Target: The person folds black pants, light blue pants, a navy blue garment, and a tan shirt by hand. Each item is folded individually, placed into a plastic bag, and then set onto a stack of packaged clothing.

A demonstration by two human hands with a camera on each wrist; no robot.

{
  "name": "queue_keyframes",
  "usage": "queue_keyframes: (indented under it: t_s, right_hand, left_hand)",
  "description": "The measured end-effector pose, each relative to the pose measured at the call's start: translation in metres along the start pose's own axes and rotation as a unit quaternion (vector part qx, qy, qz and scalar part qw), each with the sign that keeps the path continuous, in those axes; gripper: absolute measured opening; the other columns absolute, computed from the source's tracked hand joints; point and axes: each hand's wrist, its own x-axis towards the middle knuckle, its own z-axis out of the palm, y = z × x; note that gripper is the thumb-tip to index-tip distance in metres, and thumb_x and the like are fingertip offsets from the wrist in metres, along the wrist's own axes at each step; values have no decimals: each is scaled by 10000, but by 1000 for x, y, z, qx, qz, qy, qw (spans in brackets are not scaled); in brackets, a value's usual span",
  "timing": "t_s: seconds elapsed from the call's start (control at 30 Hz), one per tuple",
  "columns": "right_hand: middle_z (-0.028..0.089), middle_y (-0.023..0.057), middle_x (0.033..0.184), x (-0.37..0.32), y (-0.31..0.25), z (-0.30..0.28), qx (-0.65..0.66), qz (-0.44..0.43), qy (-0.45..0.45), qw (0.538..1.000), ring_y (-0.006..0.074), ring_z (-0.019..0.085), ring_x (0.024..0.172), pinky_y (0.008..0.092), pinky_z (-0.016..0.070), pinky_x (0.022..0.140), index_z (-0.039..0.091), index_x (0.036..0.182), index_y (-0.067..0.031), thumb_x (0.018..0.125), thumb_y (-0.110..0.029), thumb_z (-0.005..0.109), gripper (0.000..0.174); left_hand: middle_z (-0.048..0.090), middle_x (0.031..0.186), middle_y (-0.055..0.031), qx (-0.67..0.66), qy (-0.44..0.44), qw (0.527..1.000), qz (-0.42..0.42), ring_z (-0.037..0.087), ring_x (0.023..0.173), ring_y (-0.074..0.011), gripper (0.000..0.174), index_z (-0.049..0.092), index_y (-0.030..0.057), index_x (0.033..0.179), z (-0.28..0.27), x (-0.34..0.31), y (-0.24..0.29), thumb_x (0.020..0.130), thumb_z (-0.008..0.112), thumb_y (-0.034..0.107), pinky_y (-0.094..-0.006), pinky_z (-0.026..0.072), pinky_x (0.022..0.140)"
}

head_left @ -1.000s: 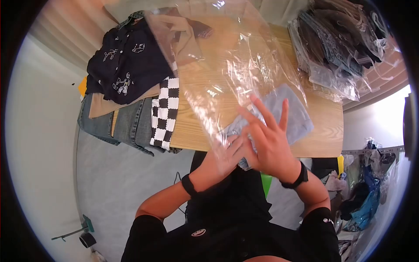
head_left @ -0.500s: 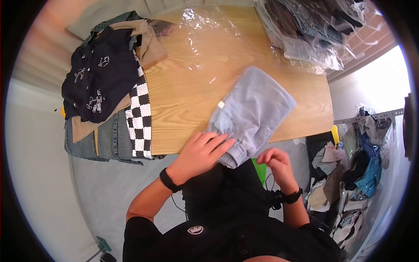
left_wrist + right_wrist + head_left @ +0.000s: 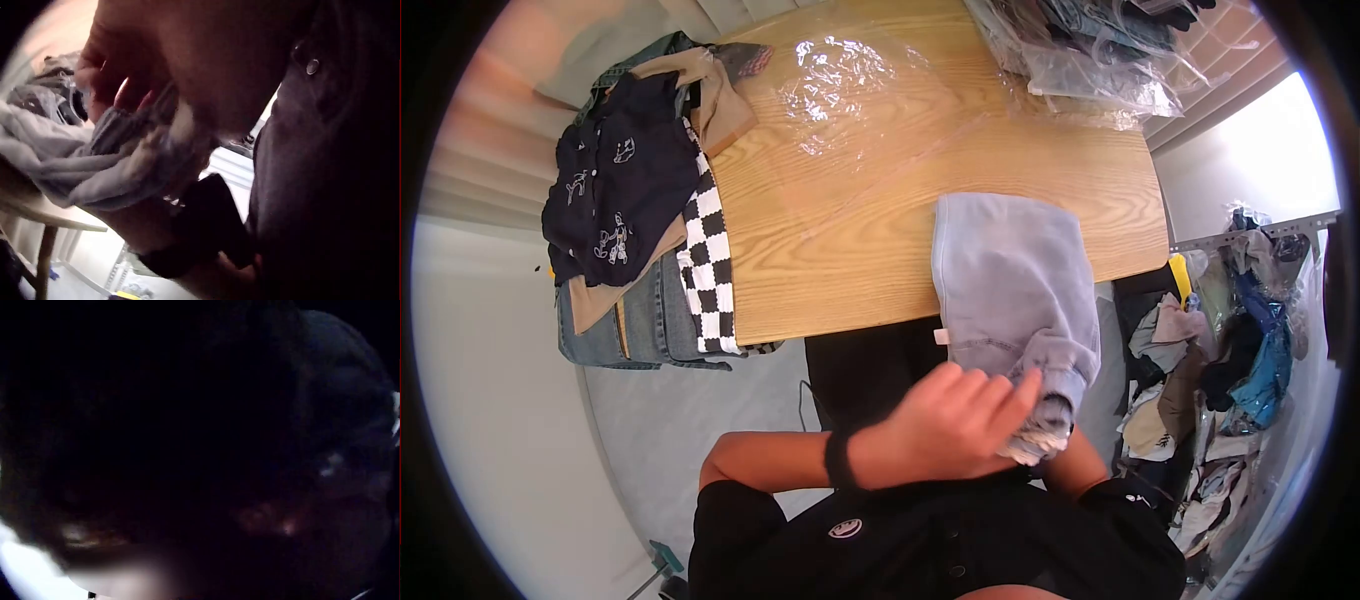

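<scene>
Folded light blue-grey trousers (image 3: 1015,270) with an elastic waistband hang off the front edge of the wooden table (image 3: 850,250), waistband end towards the body. My left hand (image 3: 945,425) is at the bunched waistband, blurred in the head view. In the left wrist view, the left hand's curled fingers (image 3: 122,94) grip the gathered cloth (image 3: 106,169). The right forearm (image 3: 1078,465) runs up behind the trousers, whose cloth hides the right hand. A small pale tag (image 3: 941,337) sticks out at the trousers' left side. The right wrist view is nearly all dark.
A thin clear plastic bag (image 3: 840,90) lies at the table's back. Left is a clothes pile with a navy shirt (image 3: 615,180), a checkered piece (image 3: 708,260) and jeans (image 3: 650,310). Bagged garments (image 3: 1080,60) stand at back right; a rack of clothes (image 3: 1250,350) stands right.
The hands left the clear bag, which now lies flat at the back. The trousers have turned and come towards the body; the left hand moved right along the waistband, and the right hand went behind them.
</scene>
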Motion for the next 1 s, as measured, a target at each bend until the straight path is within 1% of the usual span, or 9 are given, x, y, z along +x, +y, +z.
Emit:
queue_keyframes:
  t_s: [0.13,0.2,0.27,0.3,0.33,0.37,0.5,0.77,1.0]
  right_hand:
    - [560,158,1192,-9,-15,-12,-13,1,10,1000,281,555,1086,405,415,992,469,1229,-19,971,-304,348,403]
    - [561,158,1191,27,-20,-13,-18,6,16,1000,281,554,1086,406,415,992,469,1230,-19,972,-303,346,403]
    - [561,158,1190,49,-24,-13,-25,10,16,1000,281,554,1086,406,415,992,469,1230,-19,973,-302,345,402]
    - [561,158,1190,33,-31,-18,-31,10,12,999,282,554,1086,407,415,991,469,1230,-19,973,-302,344,402]
    - [561,158,1190,30,-28,-19,-37,9,7,999,282,554,1086,407,415,991,469,1230,-19,973,-301,344,401]
    - [562,158,1189,29,-25,-20,-43,9,3,999,282,553,1086,407,415,991,469,1230,-19,974,-301,343,401]
    - [562,158,1188,62,-37,-24,-61,2,-5,998,283,553,1086,409,415,991,468,1231,-19,975,-299,340,400]
    - [564,159,1185,30,-17,-36,-96,-4,24,995,284,551,1086,411,415,990,468,1232,-19,978,-294,335,398]
    - [565,159,1182,102,-3,-28,-126,-7,58,990,285,550,1086,414,415,989,468,1233,-19,980,-291,330,396]
  left_hand:
    - [508,792,-65,-154,-111,979,79,509,687,-204,568,564,36,1163,-11,12,-10,748,644,416,-321,393,604]
    - [549,818,-114,-111,-115,986,49,547,747,-251,451,594,76,1096,-41,33,-54,750,665,356,-350,418,645]
    - [575,909,-145,25,-48,995,-87,560,889,-335,272,579,47,1046,-54,51,-109,828,598,209,-412,451,773]
    - [561,995,-138,104,-21,993,-47,545,972,-330,271,550,23,1076,-54,50,-145,847,567,169,-394,446,822]
    - [541,1063,-142,105,-50,982,-149,532,1016,-325,298,536,27,1101,-58,51,-166,844,573,175,-376,444,841]
    - [534,1093,-145,149,-55,977,-144,531,1017,-334,308,536,31,1102,-58,50,-184,825,581,158,-387,447,843]
    - [547,1101,-149,188,-110,959,-180,547,992,-342,315,544,34,1096,-41,38,-216,803,587,139,-400,461,819]
    - [629,829,-133,201,-25,958,-202,608,758,-337,150,603,36,953,-33,32,-207,813,561,72,-374,499,690]
    - [654,873,-110,74,59,982,-160,628,760,-284,155,629,36,939,-64,36,-130,786,621,20,-326,509,667]
